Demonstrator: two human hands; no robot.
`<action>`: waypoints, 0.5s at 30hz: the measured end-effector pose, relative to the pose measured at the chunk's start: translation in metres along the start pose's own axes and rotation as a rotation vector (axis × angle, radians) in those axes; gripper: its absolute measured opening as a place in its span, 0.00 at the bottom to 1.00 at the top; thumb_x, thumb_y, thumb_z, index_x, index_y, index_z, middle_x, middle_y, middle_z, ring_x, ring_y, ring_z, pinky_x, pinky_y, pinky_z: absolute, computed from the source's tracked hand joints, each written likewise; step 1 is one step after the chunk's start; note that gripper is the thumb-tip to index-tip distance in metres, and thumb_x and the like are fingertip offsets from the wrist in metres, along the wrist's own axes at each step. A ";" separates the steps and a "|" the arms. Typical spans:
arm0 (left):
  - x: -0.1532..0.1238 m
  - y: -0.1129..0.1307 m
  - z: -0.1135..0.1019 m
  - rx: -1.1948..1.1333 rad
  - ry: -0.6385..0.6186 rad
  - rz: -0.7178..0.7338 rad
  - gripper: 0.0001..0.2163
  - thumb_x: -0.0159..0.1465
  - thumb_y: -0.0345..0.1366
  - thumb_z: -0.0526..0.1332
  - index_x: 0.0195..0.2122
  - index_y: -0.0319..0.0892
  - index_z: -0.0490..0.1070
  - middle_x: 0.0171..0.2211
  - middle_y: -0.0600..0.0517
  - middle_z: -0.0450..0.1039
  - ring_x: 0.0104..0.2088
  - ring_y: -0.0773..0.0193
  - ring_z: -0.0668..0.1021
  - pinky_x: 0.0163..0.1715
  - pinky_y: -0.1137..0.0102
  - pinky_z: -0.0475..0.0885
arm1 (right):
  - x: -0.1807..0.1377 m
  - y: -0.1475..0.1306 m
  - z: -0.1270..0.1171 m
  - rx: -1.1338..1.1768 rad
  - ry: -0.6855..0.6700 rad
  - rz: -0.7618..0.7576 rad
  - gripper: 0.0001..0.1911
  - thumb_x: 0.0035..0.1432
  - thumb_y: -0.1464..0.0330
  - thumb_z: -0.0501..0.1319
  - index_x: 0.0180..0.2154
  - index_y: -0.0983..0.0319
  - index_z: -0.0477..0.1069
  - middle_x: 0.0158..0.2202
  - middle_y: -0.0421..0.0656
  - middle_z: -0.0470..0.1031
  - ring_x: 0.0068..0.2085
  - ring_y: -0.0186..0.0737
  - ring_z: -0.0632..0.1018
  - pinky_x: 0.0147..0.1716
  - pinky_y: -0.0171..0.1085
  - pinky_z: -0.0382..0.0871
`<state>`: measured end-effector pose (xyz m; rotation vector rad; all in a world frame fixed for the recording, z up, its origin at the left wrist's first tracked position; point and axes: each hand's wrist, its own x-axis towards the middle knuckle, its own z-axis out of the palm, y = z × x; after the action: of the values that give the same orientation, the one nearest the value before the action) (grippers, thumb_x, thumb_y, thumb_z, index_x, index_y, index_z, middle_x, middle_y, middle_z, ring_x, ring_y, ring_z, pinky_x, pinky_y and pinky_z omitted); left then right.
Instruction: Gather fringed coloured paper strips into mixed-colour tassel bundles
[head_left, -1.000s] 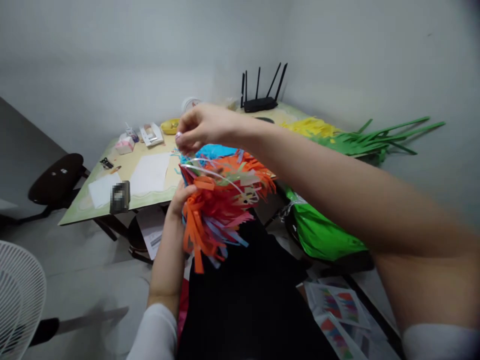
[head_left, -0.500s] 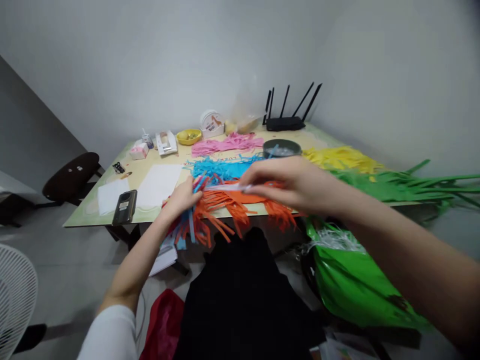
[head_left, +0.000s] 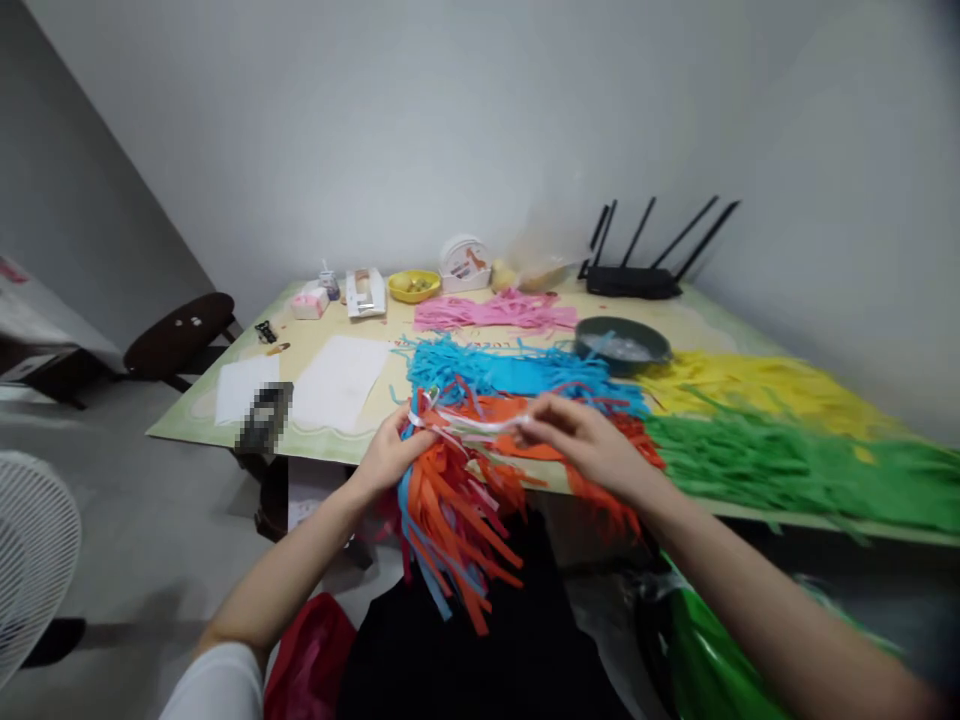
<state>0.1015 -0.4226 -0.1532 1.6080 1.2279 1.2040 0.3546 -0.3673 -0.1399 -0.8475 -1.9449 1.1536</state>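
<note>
- The left hand [head_left: 390, 455] is clenching the paper tassel [head_left: 450, 510], orange and blue, which is hanging over the near edge of the table [head_left: 330, 322].
- The right hand [head_left: 581, 440] is pinching a white strip [head_left: 480, 426], pulling it sideways from the tassel's neck.

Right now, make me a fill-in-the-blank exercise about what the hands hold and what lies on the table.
The left hand grips a bundle of paper strips that is mostly ___ in colour.
The ribbon stretched from the bundle to the right hand is ___.
Between the pink strips and the bundle lies a pile of ___ strips.
The black router stands beyond the dark ___.
Missing words: orange; white; blue; bowl.
</note>
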 end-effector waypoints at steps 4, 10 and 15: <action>0.017 -0.005 0.000 0.293 -0.037 -0.017 0.10 0.60 0.36 0.62 0.40 0.37 0.76 0.39 0.48 0.79 0.41 0.56 0.78 0.46 0.66 0.70 | -0.021 -0.054 0.024 -0.456 -0.278 -0.368 0.11 0.66 0.72 0.51 0.37 0.60 0.72 0.33 0.45 0.77 0.34 0.38 0.77 0.33 0.35 0.69; 0.007 0.019 0.016 0.389 -0.392 0.182 0.05 0.61 0.31 0.62 0.36 0.39 0.78 0.37 0.47 0.80 0.41 0.56 0.79 0.45 0.68 0.71 | 0.029 -0.054 0.023 -0.254 -0.082 -0.334 0.07 0.64 0.67 0.56 0.38 0.62 0.71 0.30 0.42 0.76 0.31 0.37 0.76 0.32 0.34 0.69; 0.002 0.007 0.013 -0.154 0.015 0.020 0.15 0.57 0.37 0.68 0.45 0.39 0.76 0.43 0.47 0.79 0.44 0.56 0.79 0.47 0.67 0.72 | 0.034 -0.001 0.048 0.057 0.117 -0.132 0.11 0.62 0.63 0.58 0.39 0.62 0.75 0.36 0.45 0.79 0.36 0.40 0.79 0.37 0.38 0.74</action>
<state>0.1157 -0.4231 -0.1492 1.5036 1.1027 1.2934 0.2967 -0.3610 -0.1477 -0.7289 -1.8348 1.0540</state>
